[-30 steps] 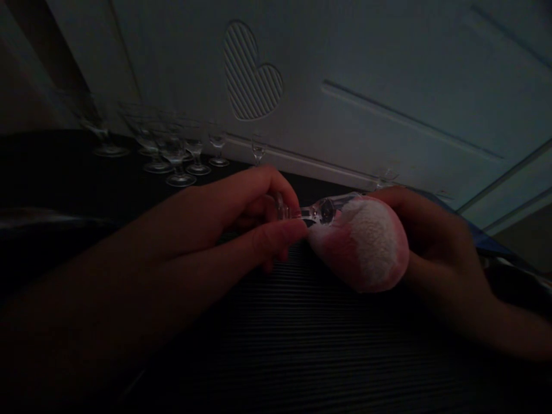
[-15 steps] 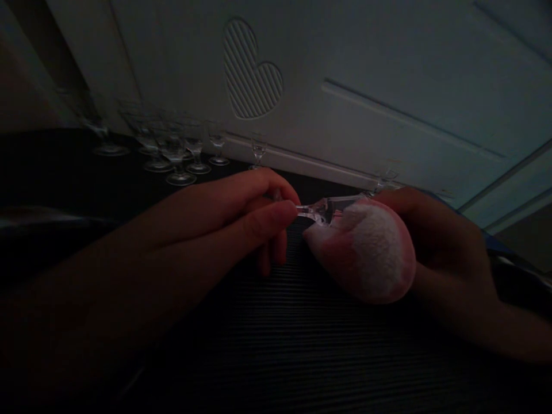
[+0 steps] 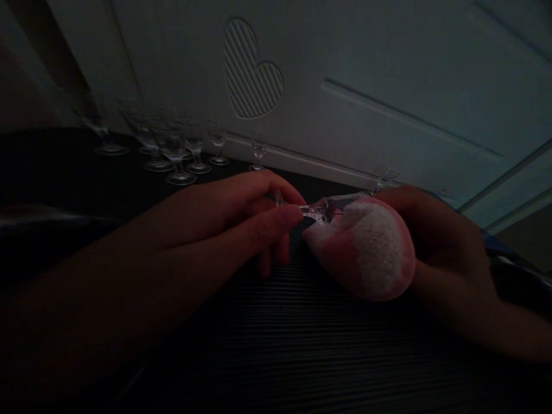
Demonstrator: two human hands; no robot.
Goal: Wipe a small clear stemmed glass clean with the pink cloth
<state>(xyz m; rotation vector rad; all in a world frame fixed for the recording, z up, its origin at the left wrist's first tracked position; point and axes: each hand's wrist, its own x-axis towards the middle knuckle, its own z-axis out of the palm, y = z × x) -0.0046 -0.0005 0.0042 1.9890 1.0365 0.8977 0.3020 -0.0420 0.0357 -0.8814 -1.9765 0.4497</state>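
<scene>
A small clear stemmed glass [image 3: 323, 210] lies sideways between my hands, above the dark ridged surface. My left hand [image 3: 254, 221] pinches its stem between thumb and forefinger, and part of the foot shows behind the fingers. On the right, my right hand [image 3: 444, 253] is closed on a pink and white fluffy cloth [image 3: 366, 250]. The cloth bulges toward me and wraps against the bowl of the glass, covering part of it. Most of the right fingers are hidden behind the cloth.
Several stemmed glasses [image 3: 181, 177] stand upright at the back left. One small glass [image 3: 257, 152] stands alone near the pale panel with a grooved heart [image 3: 254, 77]. Another glass [image 3: 387, 177] shows behind my right hand. The dark table [image 3: 302, 345] has fine ridges.
My left hand has shifted very slightly to the right along with the glass stem. The cloth and my right hand have hardly moved.
</scene>
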